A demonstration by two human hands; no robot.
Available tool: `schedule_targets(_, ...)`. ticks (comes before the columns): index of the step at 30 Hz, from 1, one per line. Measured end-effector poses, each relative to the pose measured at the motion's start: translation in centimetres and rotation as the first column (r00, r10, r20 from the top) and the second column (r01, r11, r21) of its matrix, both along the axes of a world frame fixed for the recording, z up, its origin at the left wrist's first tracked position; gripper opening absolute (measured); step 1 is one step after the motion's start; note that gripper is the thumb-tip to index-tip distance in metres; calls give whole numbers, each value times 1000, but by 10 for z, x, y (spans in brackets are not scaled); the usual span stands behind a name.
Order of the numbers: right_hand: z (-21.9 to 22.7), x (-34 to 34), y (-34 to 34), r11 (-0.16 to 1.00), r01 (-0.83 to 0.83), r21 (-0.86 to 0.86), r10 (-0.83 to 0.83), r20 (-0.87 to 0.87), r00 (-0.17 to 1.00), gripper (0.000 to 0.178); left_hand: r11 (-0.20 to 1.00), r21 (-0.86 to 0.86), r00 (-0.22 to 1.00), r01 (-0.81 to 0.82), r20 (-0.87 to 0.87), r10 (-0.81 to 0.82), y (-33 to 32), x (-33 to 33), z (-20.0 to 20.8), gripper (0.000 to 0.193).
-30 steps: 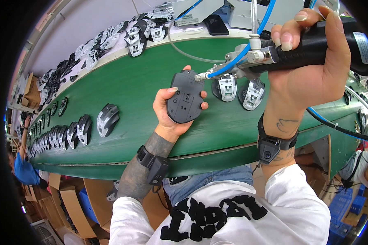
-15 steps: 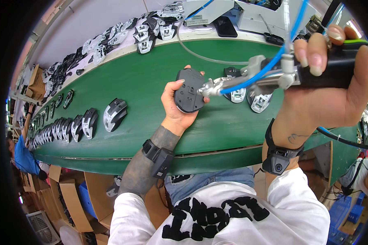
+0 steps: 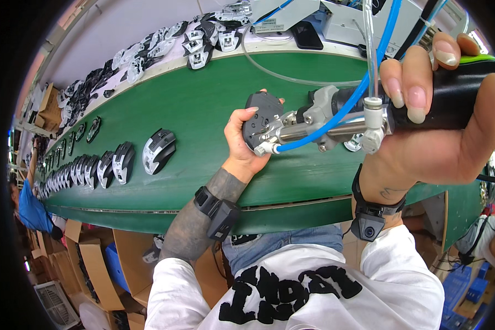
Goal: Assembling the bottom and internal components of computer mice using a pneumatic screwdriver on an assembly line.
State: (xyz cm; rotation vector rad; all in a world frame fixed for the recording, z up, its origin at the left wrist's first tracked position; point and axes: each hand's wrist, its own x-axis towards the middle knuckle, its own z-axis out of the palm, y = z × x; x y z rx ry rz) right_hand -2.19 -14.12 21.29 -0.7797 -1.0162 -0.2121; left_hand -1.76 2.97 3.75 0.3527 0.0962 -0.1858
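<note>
My left hand [image 3: 238, 140] is closed round a dark computer mouse [image 3: 263, 105], its flat underside with small holes turned toward me. My right hand [image 3: 432, 146] grips the black body of a power screwdriver [image 3: 459, 91] with a metal nozzle, a blue hose [image 3: 363, 82] and a clear tube running to it. The nozzle end lies over the mouse's lower right part; whether the bit touches a hole is hidden. Beyond the screwdriver, a white mouse part [image 3: 354, 143] shows only partly on the green belt.
On the green belt [image 3: 203, 110], a row of black-and-silver mice [image 3: 122, 162] curves away left, with one mouse [image 3: 159, 151] nearest me. Mouse shells [image 3: 201, 55], a phone [image 3: 307, 35] and white machines line the far ledge. Cardboard boxes [image 3: 102, 275] stand below left. Another person [image 3: 33, 206] is far left.
The screwdriver has swung across the mouse's lower right part, hiding the white parts behind it more. My left hand has shifted slightly right, and the mouse is turned more edge-on.
</note>
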Motion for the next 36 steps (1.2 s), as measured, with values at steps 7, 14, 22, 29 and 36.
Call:
schedule_targets(7, -4, 7, 5, 994, -94, -58, 99, 82, 992, 38, 1000, 11, 999, 22, 37, -22, -2, -8, 1, 55)
schedule_targets(14, 5, 4, 4, 1000, -6, 28, 7, -35, 999, 39, 967, 189, 982, -170, -45, 182, 9, 9, 5, 37)
schedule_targets(22, 6, 10, -3, 1000, -2, 7, 2, -30, 1000, 34, 982, 70, 984, -177, 49, 174, 14, 9, 14, 46)
schedule_targets(29, 9, -10, 34, 948, 309, 75, -300, -116, 947, 36, 990, 5, 988, -139, 67, 138, 17, 4, 18, 48)
schedule_targets(36, 10, -9, 36, 962, 238, 135, -196, -267, 943, 32, 989, -88, 992, -117, 30, 120, 11, -1, 22, 48)
